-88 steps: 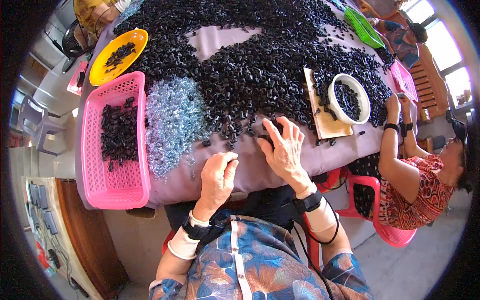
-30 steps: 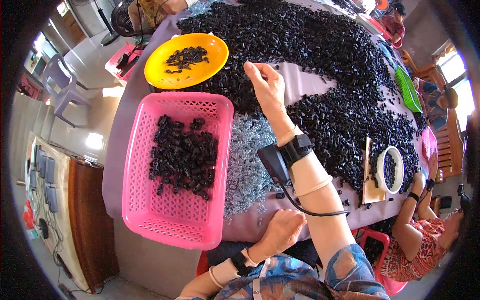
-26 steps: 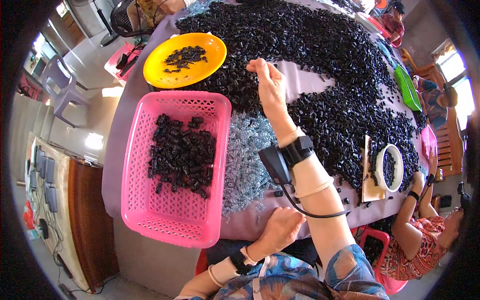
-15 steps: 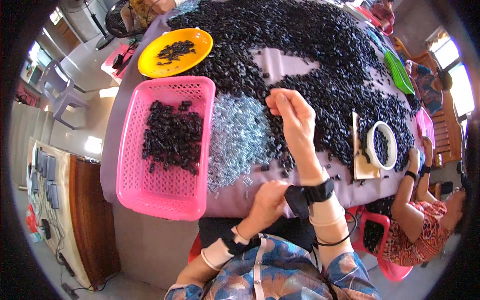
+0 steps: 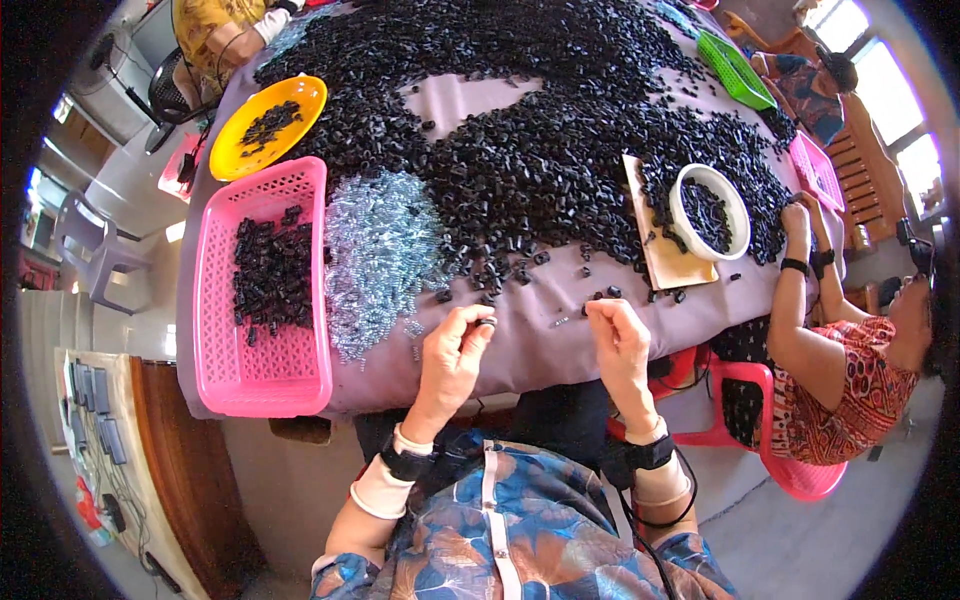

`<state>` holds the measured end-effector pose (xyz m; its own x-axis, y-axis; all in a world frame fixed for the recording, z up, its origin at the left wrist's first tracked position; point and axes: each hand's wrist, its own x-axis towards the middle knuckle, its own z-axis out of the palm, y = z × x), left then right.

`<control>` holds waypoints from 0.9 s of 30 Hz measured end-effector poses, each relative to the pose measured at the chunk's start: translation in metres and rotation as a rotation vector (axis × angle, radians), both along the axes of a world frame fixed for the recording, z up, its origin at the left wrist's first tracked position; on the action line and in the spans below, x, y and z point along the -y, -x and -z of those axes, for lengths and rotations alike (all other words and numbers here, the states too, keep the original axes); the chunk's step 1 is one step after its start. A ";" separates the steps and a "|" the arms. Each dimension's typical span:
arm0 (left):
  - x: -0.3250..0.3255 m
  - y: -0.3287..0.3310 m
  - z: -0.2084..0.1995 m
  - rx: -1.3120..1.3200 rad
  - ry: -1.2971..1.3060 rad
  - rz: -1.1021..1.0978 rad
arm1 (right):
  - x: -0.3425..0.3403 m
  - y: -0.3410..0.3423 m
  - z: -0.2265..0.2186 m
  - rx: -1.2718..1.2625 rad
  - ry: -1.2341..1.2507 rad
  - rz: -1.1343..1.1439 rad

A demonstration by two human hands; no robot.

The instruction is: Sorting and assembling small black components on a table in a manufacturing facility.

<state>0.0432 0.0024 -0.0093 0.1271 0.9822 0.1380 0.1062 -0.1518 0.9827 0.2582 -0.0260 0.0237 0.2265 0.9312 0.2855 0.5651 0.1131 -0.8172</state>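
My left hand (image 5: pixel 452 360) is raised over the table's near edge, thumb and fingers pinched on a small black plastic piece (image 5: pixel 487 321). To its right, my right hand (image 5: pixel 624 342) is closed at the fingertips; anything between them is too small to make out. Just beyond both hands spreads a large heap of small black plastic pieces (image 5: pixel 540 170). A pile of small silvery, spring-like pieces (image 5: pixel 380 250) lies to the left of the heap. Beside that pile stands a pink plastic basket (image 5: pixel 322 290) with black pieces inside.
A yellow plate (image 5: pixel 227 150) with some black pieces sits behind the basket. At right, a white ring-shaped container (image 5: pixel 743 225) rests by a tan board (image 5: pixel 690 272). Farther back is a green basket (image 5: pixel 735 70). A co-worker (image 5: pixel 840 370) sits at right; others sit around the purple-covered table (image 5: pixel 450 100).
My right hand has come back from the heap toward the near edge. My left hand has risen from the edge and now shows a black piece in its fingers. The view has shifted.
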 end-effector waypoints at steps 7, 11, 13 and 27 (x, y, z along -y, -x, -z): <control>-0.009 0.007 -0.009 0.099 0.096 -0.001 | -0.035 0.004 -0.003 0.274 -0.270 -0.054; -0.022 0.002 -0.018 -0.014 0.131 -0.055 | -0.086 0.020 -0.006 0.492 -0.264 -0.058; -0.027 0.000 -0.016 -0.098 0.154 -0.037 | -0.109 0.034 -0.001 0.559 -0.266 -0.101; -0.012 -0.001 -0.002 -0.284 -0.135 -0.129 | -0.084 0.039 0.016 0.616 -0.199 -0.384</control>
